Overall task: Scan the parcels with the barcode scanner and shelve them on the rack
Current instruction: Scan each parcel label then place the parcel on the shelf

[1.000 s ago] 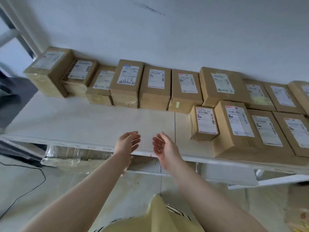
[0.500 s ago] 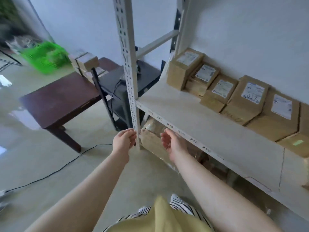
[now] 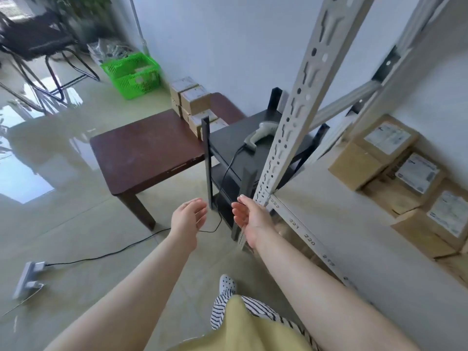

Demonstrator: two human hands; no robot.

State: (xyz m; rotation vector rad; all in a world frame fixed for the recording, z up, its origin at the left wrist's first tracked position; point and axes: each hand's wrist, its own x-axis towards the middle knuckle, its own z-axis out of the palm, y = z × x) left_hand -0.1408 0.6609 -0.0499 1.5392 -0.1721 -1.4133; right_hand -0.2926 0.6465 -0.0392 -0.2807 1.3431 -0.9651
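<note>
Both hands reach forward, palms turned toward each other and holding nothing: the left hand [image 3: 188, 219] has its fingers loosely spread and slightly curved, and the right hand [image 3: 250, 219] is open too, fingers relaxed and pointing up and forward, just in front of the rack's pale slotted upright [image 3: 291, 117]. The barcode scanner [image 3: 262, 135] lies on its side on the top of a small black metal stand [image 3: 229, 139], partly hidden behind the upright, with its black cable [image 3: 229, 171] running down over the stand's edge and across the floor to a power strip [image 3: 27, 277]. Left of the stand is a dark brown wooden table [image 3: 149, 150], and at its far end is a stack of cardboard parcels [image 3: 193, 100] with white labels. On the rack's white shelf [image 3: 354, 224], whose front edge carries printed numbers, several more labelled cardboard parcels [image 3: 374, 150] sit in a row against the wall, touching one another. A green plastic basket [image 3: 131, 74] stands on the floor beyond the table, near a black chair [image 3: 38, 41].
</note>
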